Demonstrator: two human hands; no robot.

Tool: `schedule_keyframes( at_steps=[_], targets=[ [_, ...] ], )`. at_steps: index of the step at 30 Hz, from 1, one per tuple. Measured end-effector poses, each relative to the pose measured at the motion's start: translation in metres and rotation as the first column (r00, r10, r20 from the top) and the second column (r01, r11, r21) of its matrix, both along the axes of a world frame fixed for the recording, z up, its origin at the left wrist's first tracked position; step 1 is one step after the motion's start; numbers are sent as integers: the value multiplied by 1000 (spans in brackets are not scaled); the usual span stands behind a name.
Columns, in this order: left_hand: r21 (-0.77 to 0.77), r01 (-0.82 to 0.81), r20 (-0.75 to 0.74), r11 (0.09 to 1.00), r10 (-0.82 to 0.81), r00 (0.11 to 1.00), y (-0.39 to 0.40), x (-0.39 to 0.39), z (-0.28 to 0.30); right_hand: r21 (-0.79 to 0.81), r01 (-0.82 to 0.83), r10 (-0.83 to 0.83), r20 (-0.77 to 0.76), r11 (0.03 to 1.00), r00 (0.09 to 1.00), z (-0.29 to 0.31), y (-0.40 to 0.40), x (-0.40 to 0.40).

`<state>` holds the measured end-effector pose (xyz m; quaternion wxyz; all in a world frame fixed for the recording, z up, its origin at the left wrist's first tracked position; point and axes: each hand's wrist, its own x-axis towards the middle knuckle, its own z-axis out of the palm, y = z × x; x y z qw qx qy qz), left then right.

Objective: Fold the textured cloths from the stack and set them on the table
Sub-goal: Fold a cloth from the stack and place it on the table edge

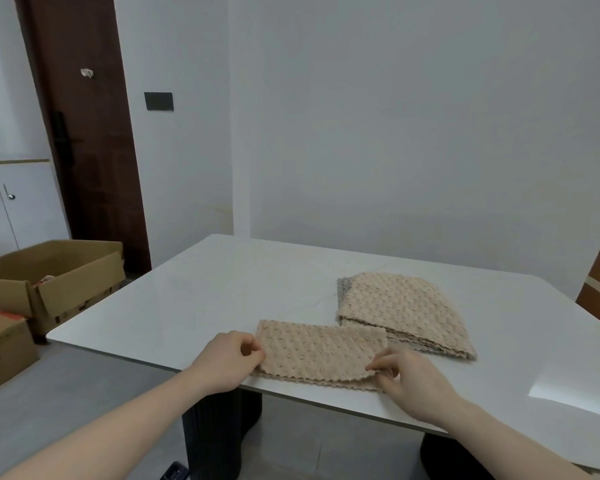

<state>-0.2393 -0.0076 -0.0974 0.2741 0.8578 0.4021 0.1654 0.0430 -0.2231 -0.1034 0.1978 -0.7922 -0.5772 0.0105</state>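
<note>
A beige textured cloth (317, 351) lies folded in half near the front edge of the white table (222, 289). My left hand (227, 358) pinches its left edge with curled fingers. My right hand (409, 375) pinches the cloth's near right corner between thumb and fingers. Behind and to the right sits the stack of textured cloths (400, 311), beige on top with a grey one showing at its far left edge. Neither hand touches the stack.
Open cardboard boxes (49, 285) stand on the floor left of the table. A dark door (84, 133) and a white cabinet (18, 202) are at the back left. A bright patch of light (575, 389) falls on the table's right side.
</note>
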Motion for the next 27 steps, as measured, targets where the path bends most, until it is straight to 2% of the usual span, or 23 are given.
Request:
schedule_keyframes(
  at_steps=[3, 6, 9, 12, 16, 19, 21, 23, 25, 27],
  targets=[
    [98, -17, -87, 995, 25, 996, -11, 5, 6, -33, 0, -3, -68, 999, 998, -6, -5, -4],
    [232, -16, -38, 973, 26, 999, -22, 23, 14, 92, 96, -78, -182, 991, 980, -5, 0, -2],
    [237, 132, -44, 963, -125, 991, -33, 51, 12, 203, 274, -220, -253, 940, 942, -8, 13, 8],
    [267, 239, -121, 934, -214, 969, -45, 83, 5, 189, 402, -328, -329, 896, 885, -25, 26, 17],
    [193, 252, -247, 948, -202, 948, -49, 112, -17, 127, 475, -431, -266, 871, 862, -41, 35, 16],
    [214, 275, -373, 937, -182, 910, -51, 118, -37, 78, 505, -475, -243, 859, 846, -41, 39, 14],
    [171, 275, -352, 946, -202, 914, -47, 118, -35, 79, 502, -478, -206, 862, 854, -40, 41, 12],
    [122, 244, -235, 962, -211, 949, -37, 112, -23, 70, 486, -469, -175, 871, 866, -39, 39, 10],
    [176, 131, -89, 976, -117, 989, -16, 101, -14, 69, 478, -458, -192, 876, 868, -38, 37, 11],
    [250, -10, -44, 968, 22, 999, 13, 82, -12, 87, 478, -445, -253, 874, 859, -35, 35, 12]
  ],
)
